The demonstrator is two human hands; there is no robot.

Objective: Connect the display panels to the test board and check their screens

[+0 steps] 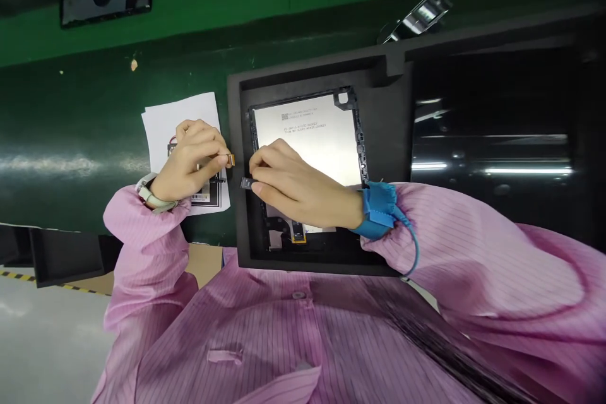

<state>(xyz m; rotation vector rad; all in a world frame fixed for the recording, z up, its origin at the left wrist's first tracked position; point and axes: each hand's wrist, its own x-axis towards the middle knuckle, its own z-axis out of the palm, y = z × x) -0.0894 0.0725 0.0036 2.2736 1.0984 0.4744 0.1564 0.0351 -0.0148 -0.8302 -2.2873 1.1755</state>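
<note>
- As the bench [52, 120] ends near the person's body, with the tray [388, 132] seeming to reach past its edge, a bump could shift the tray; more room lies left of the paper [203, 110].
- Tray: its left wall could catch something moved too low; right of the panel [326, 145] runs a strip of spare surface.
- Panel: lies in the tray, partly under the right hand [303, 189]; a pressing wrist might mark it.
- Paper: just left of the tray; a dragging sleeve could slide it.
- Right hand: seems to pinch a dark tab [246, 183] over the left wall; a tug could strain it.
- Left hand [194, 161]: thumb and forefinger pinch an orange connector [231, 160] by the wall; a loose hold could drop it into the narrow gap beside the paper.
</note>
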